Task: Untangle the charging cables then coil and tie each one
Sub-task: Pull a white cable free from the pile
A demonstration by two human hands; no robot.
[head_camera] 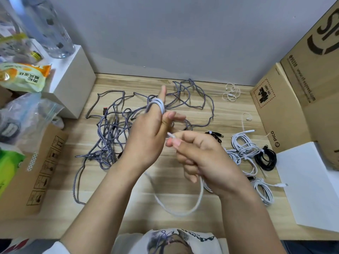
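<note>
Single head-worn view, facing forward and down, close over wooden table point(183, 213)

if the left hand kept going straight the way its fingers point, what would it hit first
Probably the grey braided cable tangle on the desk beyond the left hand, whose raised fingers carry loops of white cable. Depth is unclear; it might pass above.
</note>
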